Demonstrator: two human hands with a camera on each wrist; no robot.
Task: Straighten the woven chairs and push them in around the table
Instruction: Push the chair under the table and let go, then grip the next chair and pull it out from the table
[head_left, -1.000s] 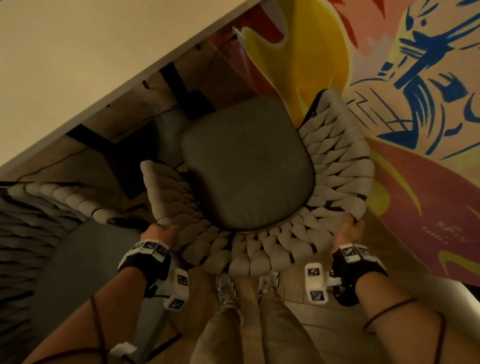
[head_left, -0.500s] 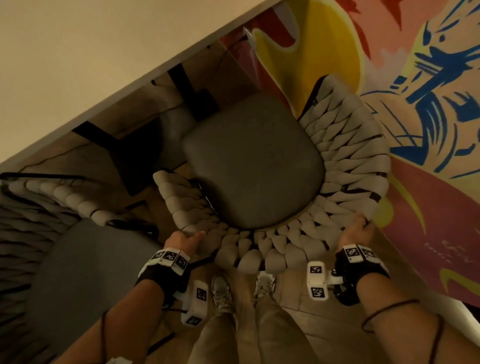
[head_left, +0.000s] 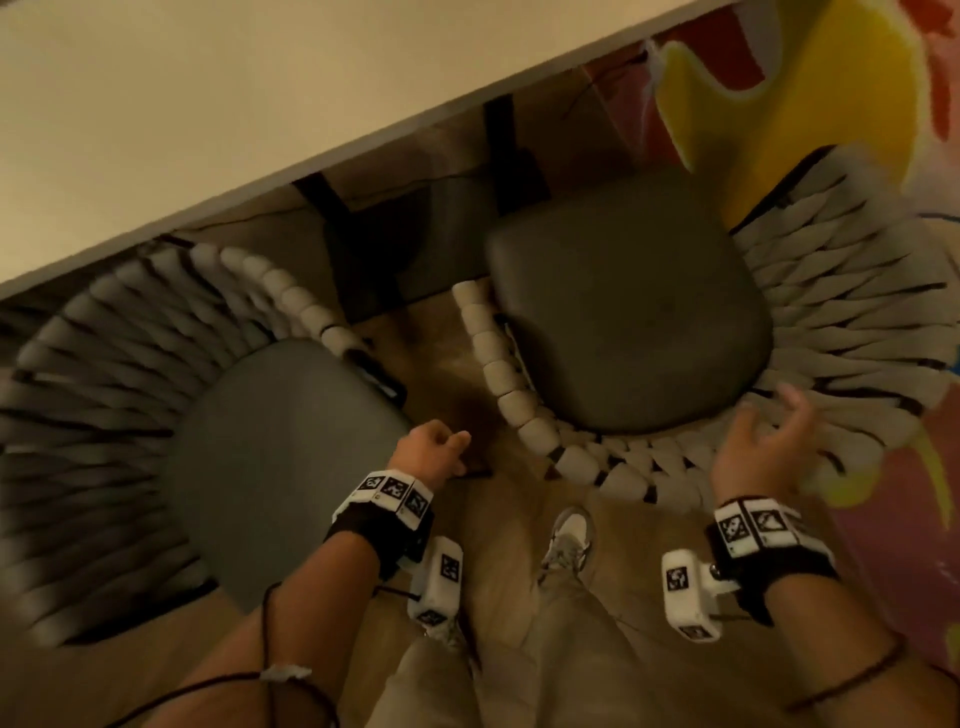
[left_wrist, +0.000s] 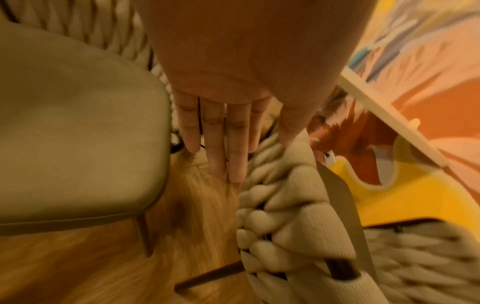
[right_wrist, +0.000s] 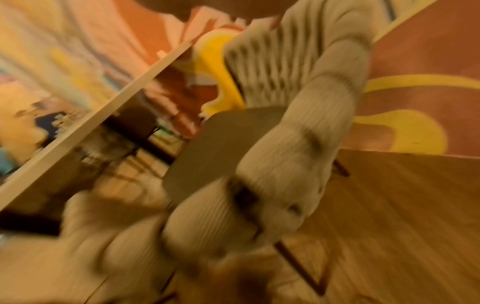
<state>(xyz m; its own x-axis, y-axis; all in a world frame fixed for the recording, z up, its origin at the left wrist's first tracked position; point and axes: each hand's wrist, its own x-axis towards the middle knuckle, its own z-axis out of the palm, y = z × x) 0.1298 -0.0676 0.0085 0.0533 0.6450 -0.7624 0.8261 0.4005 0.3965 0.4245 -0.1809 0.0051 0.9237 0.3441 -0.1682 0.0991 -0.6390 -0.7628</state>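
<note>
Two woven chairs stand at the cream table (head_left: 208, 104). The right chair (head_left: 623, 312) has a dark grey cushion and a thick beige rope back (head_left: 649, 467) curving toward me. The left chair (head_left: 280, 457) sits partly under the table's edge. My left hand (head_left: 431, 449) hovers over the floor gap between the chairs and holds nothing; its fingers (left_wrist: 221, 139) are straight in the left wrist view, beside the right chair's rope rim (left_wrist: 280, 216). My right hand (head_left: 769, 441) is spread just above the right chair's back, holding nothing. The right wrist view is blurred, showing the rope rim (right_wrist: 298, 144).
A brightly painted wall (head_left: 779, 78) runs close behind the right chair. Black table legs (head_left: 332, 208) stand under the tabletop between the chairs. My shoe (head_left: 569, 535) is on the wooden floor (head_left: 519, 613) just behind the right chair.
Both hands have let go of the right chair's woven back. The left hand moved into the gap between the chairs, and the view swung left, bringing the left chair in.
</note>
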